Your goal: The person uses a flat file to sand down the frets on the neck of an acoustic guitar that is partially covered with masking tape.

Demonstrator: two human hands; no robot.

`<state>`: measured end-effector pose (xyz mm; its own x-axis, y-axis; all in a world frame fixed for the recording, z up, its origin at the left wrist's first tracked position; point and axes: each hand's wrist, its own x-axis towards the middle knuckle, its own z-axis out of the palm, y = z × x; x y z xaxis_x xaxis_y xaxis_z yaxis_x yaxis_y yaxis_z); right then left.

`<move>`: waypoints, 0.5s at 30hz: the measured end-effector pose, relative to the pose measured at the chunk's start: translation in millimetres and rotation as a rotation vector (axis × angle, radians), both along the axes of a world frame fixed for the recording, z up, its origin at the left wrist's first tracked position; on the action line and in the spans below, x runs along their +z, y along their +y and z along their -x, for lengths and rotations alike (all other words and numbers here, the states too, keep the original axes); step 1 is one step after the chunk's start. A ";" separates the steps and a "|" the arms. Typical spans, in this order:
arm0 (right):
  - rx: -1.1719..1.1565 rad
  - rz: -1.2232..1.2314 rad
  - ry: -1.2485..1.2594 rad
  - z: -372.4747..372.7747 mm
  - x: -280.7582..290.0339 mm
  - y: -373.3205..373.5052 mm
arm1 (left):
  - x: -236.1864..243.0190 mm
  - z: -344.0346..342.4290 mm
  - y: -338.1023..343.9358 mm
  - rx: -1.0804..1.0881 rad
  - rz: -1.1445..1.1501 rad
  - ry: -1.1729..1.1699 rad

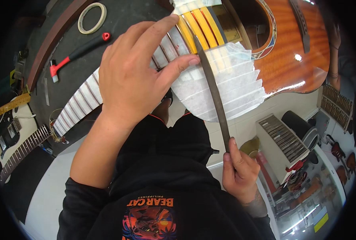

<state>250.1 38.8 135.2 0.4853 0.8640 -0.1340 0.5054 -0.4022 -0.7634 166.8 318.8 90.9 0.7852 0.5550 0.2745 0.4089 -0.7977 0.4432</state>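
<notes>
An acoustic guitar (290, 68) lies across the top, its neck (77, 101) and part of its body covered with white masking tape (234, 92). Yellow guards (208, 28) sit between frets near the soundhole. My left hand (134, 72) is open over the fretboard, index fingertip by the yellow guards and thumb near the file. My right hand (240, 172) grips the lower end of a long dark flat file (214, 96), whose far end lies over the yellow-guarded frets.
Left on a dark mat: a tape roll (81, 21), red-black hammer (73, 56) and curved wooden edge (42, 66). An electric guitar (8, 120) lies far left. Right below: a box of slotted tools (282, 140) and a glass case (306, 208). Another arm (334, 76) shows at far right.
</notes>
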 end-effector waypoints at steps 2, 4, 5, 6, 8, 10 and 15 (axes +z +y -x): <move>0.034 0.001 -0.032 -5.5 2.7 16.2 | -0.3 -0.4 0.3 0.011 0.022 -0.025; 0.052 -0.021 -0.040 -11.5 -2.6 42.6 | 0.2 0.2 1.4 0.021 0.042 -0.047; 0.057 -0.041 -0.049 -15.3 -2.8 56.3 | 0.7 -0.5 2.6 0.011 0.036 -0.064; 0.070 -0.031 -0.060 -18.7 -5.2 69.6 | -0.8 -0.9 1.4 0.001 0.029 -0.073; 0.066 -0.033 -0.028 -24.5 -4.2 92.6 | 1.8 -1.2 1.0 0.017 0.031 -0.069; 0.086 0.008 -0.024 -25.4 -0.4 95.7 | 1.2 1.8 1.4 0.027 0.035 -0.048; 0.100 0.018 -0.108 -12.6 -5.7 37.6 | 3.2 1.4 1.2 0.033 0.037 -0.023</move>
<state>262.6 76.4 129.5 0.4089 0.9069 -0.1012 0.6227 -0.3584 -0.6955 165.4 320.1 94.1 0.7598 0.5908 0.2713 0.4240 -0.7667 0.4821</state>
